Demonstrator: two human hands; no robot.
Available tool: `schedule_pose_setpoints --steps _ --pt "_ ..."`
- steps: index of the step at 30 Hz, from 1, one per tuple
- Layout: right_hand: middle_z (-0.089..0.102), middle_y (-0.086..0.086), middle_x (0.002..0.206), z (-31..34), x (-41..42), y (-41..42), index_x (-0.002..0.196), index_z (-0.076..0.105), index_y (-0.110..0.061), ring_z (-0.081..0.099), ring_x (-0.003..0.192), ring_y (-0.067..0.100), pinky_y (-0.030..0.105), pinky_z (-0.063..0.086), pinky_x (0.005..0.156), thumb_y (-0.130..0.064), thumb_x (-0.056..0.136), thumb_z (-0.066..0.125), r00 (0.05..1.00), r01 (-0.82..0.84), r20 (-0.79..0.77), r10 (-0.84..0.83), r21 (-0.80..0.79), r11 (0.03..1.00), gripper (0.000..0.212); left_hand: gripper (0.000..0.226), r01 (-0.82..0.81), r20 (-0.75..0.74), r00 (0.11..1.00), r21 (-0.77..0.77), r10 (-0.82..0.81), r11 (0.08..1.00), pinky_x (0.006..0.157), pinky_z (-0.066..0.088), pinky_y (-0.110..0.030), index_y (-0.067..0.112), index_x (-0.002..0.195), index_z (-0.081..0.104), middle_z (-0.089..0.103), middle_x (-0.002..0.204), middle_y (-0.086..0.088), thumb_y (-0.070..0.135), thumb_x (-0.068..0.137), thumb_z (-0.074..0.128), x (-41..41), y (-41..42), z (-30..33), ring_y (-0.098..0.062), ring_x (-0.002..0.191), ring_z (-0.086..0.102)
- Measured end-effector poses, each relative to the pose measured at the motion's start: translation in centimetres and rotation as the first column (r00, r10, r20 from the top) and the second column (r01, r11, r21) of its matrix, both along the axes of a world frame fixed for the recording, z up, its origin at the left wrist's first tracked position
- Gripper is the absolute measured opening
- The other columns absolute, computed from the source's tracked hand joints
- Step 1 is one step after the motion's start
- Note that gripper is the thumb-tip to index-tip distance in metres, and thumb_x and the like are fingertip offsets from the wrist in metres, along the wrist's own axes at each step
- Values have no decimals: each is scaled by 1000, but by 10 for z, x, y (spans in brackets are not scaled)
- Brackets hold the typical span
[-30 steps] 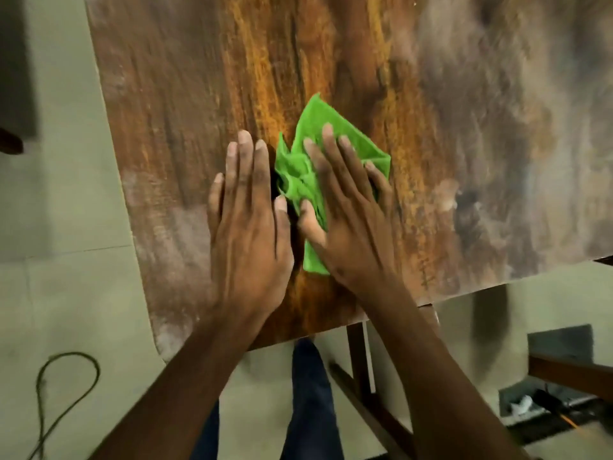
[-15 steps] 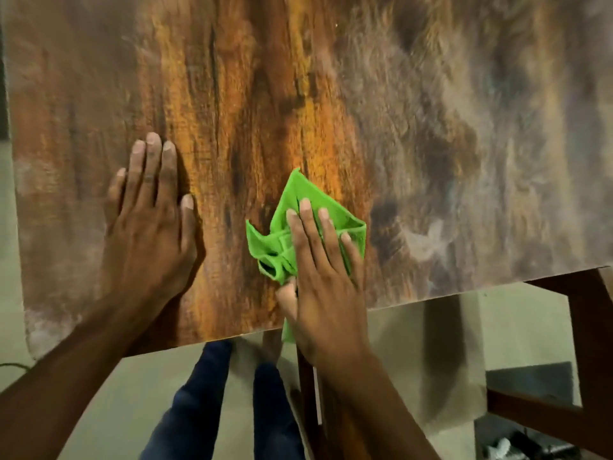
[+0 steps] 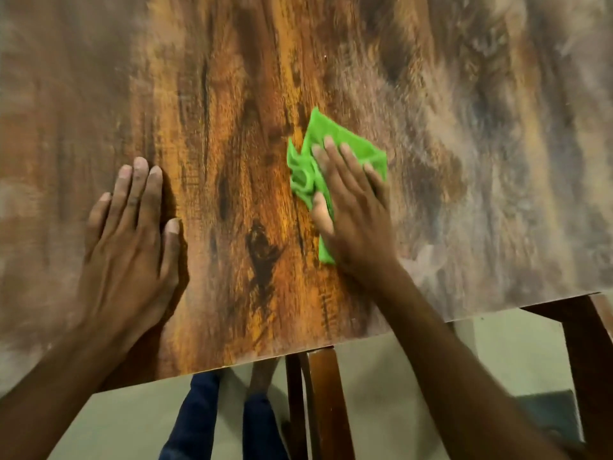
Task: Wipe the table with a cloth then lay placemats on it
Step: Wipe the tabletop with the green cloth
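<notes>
Pressing hand: the right hand (image 3: pixel 356 210) lay flat on the green cloth (image 3: pixel 335 161), fingers straight and slightly spread, thumb alongside; it pressed the cloth down and did not clutch it.
Bracing hand: the left hand (image 3: pixel 132 234) rested palm-down on the bare counter (image 3: pixel 481 161), fingers straight and together, holding nothing.
Cloth position: bunched and creased under the right hand, near the middle of the visible counter and a little back from the near edge, with one corner peeking out below the palm.
Cloth axis: its long run pointed away from the person and slightly leftward, roughly in line with the right hand's fingers.
Key relation: the cloth sat to the right of the left hand, well apart from it, with a strip of bare wood grain between; the right hand was on it, so that hand looked the one to carry the next stroke.
Unwiped ground (a judgement): the paler, dusty-looking patches lay mostly to the right and at the far left, so the wiping seemed unfinished.
Counts: two hands, one cloth, one counter.
Placemats: none in view (that step not yet begun).
</notes>
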State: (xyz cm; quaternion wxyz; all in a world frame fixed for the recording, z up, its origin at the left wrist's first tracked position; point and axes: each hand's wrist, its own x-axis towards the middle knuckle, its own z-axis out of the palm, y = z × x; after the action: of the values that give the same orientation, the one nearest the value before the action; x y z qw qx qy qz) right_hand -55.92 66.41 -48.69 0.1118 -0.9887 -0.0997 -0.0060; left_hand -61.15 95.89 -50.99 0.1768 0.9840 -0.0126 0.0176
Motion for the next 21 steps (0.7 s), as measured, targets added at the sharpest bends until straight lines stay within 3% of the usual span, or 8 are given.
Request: schedule_pose_setpoints --steps 3,6,11,13,17,21 --pt "14 -1 181 6 -84 -17 172 24 -20 10 168 18 54 21 133 -37 106 41 998 4 -67 -5 -14 1000 70 68 -70 -36 997 -58 68 996 135 6 -46 14 171 4 0 180 -4 43 111 17 6 -30 16 -15 166 -3" --pt "12 -4 181 5 -106 -14 172 23 -23 11 168 17 52 21 132 -38 101 45 994 31 -100 -36 -53 998 76 68 -18 -3 1000 -81 18 997 135 3 -42 12 171 3 -3 179 -5 42 112 18 31 -88 23 -15 166 -5" --pt "13 -4 181 -6 -18 -18 173 21 -26 7 168 14 48 15 134 -43 104 41 999 13 -43 -15 -33 999 73 66 -5 -1 1000 15 6 1000 134 11 -46 7 170 3 -2 179 -11 36 112 16 76 -143 6 -21 166 -2" --pt "16 -3 181 -11 41 -19 172 22 -27 10 168 14 46 14 134 -48 107 33 999 40 6 -40 -55 998 69 66 -14 9 1000 61 13 998 134 13 -47 6 170 3 -1 179 -12 36 112 17 76 -146 2 -22 166 -1" --pt "12 -3 181 -9 142 -18 173 18 -30 6 168 15 49 10 135 -59 109 16 999 26 -40 -27 -16 1000 70 67 -5 12 1000 105 4 994 134 13 -46 7 170 2 -2 179 -11 36 112 17 74 -148 4 -21 166 -3" --pt "11 -3 182 -5 124 -29 173 17 -28 5 168 16 51 10 135 -54 112 21 998 -45 -43 44 -10 999 67 67 -4 -11 1000 146 6 989 134 12 -45 8 170 0 -4 179 -9 36 112 17 75 -148 10 -19 166 -4"
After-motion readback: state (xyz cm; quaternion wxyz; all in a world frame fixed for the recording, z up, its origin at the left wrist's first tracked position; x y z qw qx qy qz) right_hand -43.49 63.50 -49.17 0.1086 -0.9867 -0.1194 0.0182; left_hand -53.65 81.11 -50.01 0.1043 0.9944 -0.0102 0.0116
